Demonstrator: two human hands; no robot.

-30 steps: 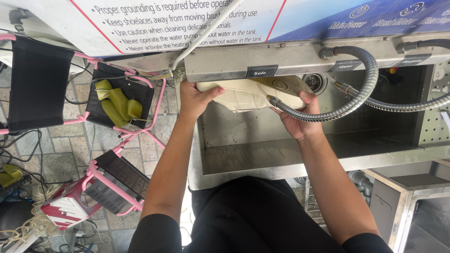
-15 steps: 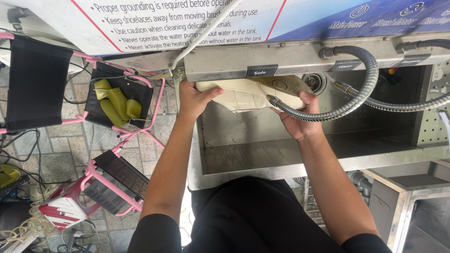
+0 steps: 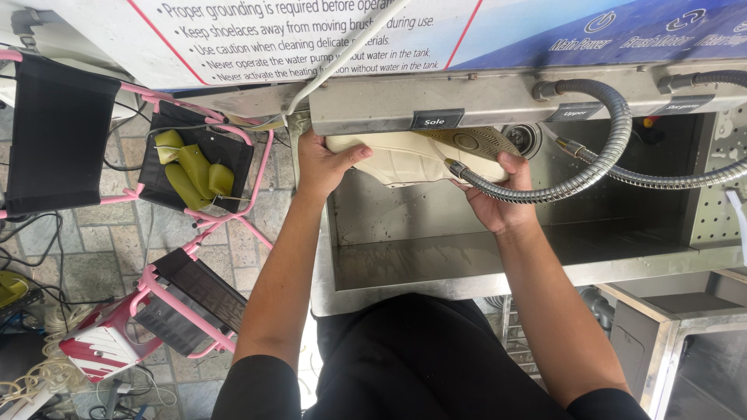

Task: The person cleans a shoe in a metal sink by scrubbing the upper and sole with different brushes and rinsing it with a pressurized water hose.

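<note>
A cream-coloured shoe lies on its side, its patterned sole turned up under the steel housing of a washing machine. My left hand grips the shoe's left end, thumb on its upper. My right hand cups the shoe's right end from below. A flexible metal hose curves down in front of the shoe, its nozzle tip resting close to the shoe near my right fingers. Part of the shoe is hidden under the housing.
A stainless steel basin lies below the shoe, its floor wet. A second metal hose runs off right. At left stands a pink rack with black trays, one holding yellow-green items. Cables litter the tiled floor.
</note>
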